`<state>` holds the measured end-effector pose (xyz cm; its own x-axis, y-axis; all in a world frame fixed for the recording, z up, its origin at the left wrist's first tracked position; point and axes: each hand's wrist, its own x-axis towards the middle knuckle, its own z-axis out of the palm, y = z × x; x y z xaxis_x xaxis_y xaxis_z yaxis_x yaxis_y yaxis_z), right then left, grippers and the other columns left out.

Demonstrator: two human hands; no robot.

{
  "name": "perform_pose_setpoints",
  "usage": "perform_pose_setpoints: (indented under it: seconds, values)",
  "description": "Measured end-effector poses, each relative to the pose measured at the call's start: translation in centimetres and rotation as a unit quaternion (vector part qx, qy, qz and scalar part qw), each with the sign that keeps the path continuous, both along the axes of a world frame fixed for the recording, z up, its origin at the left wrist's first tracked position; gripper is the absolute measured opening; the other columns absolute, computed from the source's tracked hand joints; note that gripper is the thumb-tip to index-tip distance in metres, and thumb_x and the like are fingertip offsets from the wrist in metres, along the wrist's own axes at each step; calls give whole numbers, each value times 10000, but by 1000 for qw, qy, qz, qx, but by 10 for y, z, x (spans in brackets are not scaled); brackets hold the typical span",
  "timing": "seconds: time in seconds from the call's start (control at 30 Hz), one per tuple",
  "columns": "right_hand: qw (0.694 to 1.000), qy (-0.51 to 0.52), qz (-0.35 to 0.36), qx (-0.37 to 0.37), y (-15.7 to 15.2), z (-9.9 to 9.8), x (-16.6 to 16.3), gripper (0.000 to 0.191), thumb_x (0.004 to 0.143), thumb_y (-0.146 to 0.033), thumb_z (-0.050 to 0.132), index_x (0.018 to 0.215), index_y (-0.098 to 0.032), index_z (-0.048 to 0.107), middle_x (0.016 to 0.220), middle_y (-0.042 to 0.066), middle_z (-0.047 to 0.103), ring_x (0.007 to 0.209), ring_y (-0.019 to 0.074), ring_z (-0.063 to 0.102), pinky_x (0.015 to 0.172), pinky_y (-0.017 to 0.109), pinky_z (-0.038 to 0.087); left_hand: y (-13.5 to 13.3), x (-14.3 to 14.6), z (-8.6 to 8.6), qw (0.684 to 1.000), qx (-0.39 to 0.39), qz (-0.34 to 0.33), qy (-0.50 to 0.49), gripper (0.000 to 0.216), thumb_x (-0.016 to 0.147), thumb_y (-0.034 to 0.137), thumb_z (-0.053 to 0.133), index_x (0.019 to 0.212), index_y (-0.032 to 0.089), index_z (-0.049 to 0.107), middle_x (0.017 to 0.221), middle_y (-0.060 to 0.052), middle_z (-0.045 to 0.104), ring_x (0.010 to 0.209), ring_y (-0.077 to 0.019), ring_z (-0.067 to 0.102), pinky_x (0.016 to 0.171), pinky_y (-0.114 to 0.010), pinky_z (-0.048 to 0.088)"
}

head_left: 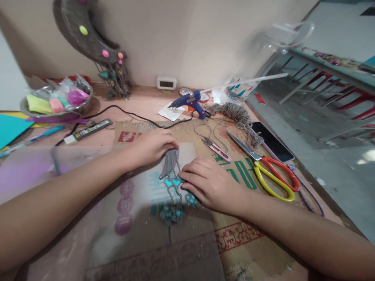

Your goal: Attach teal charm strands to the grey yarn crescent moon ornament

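Observation:
A small grey wing-shaped piece [170, 160] with hanging grey cords lies on a translucent sheet over cardboard. My left hand [156, 146] is closed on its upper end, the fingertips pinching it. My right hand [206, 181] is to the right, its fingers bent together over the cords, with one cord running under the fingertips. Turquoise heart pieces [172, 182] sit along the cords below the wing. At the cord ends are grey and turquoise flower pieces [172, 214], and another flower piece [191, 200] lies just below my right fingers.
Right of my hands lie pink thread snips [216, 149], large scissors [263, 166], a phone [272, 141] and grey yarn [234, 115]. Behind are a blue glue gun [189, 103] with its cord and a small clock [166, 82]. A metal bowl [58, 113] of clay packets stands left.

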<state>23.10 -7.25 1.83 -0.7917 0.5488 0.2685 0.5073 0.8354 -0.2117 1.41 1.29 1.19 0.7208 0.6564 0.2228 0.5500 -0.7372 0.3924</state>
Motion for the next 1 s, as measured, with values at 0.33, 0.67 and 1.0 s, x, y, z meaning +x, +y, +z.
perform_pose_setpoints:
  seconds: [0.33,0.67,1.0]
  values:
    - [1000,-9,0,-6,0,0,-1,265,932,-289,473,1048,-123,645,930,106,651,891,202,554,815,374,458,-3,7,1,996,-60,46,-54,154,839,286,597,900,159,659,827,-30,648,758,-148,567,702,-277,436]
    - [984,11,-168,65,25,19,23,174,912,-240,489,1004,-139,596,932,102,650,882,220,582,793,348,460,0,1,0,995,-82,36,-52,184,889,201,493,960,159,657,979,-54,679,927,-177,601,837,-310,445]
    - [951,-190,-235,58,49,7,57,153,858,-189,533,1001,-155,574,877,96,630,737,223,602,618,329,424,6,-7,4,989,-134,11,-60,188,844,192,551,1004,162,645,908,-29,681,789,-132,603,728,-251,463]
